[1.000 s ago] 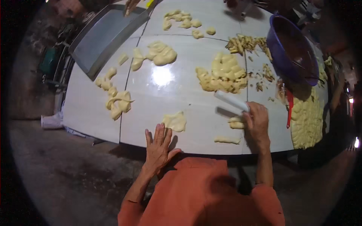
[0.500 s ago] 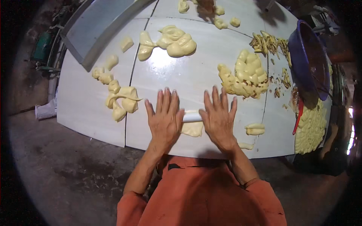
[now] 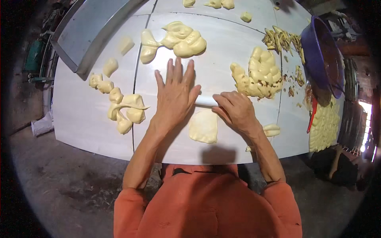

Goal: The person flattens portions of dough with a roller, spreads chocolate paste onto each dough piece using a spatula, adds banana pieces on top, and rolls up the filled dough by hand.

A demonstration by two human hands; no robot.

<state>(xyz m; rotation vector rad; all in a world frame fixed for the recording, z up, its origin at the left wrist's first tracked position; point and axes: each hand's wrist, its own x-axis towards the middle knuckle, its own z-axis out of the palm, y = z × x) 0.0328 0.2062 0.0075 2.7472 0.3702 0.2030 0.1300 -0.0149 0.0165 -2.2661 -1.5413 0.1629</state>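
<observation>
A white rolling pin [image 3: 205, 100] lies crosswise on the table between my hands. My left hand [image 3: 174, 93] rests over its left end, fingers stretched out and spread, pointing away from me. At the other end, my right hand [image 3: 238, 111] has its fingers curled round the pin. Just nearer to me lies a thin, flattened sheet of pale dough [image 3: 203, 127]. Beyond my left fingertips sits a mound of smooth yellow dough [image 3: 184, 39]. Small rolled dough pieces [image 3: 271, 130] lie beside my right wrist.
Dough lumps [image 3: 127, 109] lie to the left. On the right are a dough pile with brown bits [image 3: 260, 77], yellowish strips [image 3: 279, 39], a purple basin [image 3: 317, 59], a red-handled tool [image 3: 312, 115] and many packed dough pieces [image 3: 325, 127]. A metal tray [image 3: 89, 33] stands far left.
Both hands and the rolling pin have moved away from me, uncovering more of the dough sheet. My right hand's fingers, stretched out before, are now curled round the pin.
</observation>
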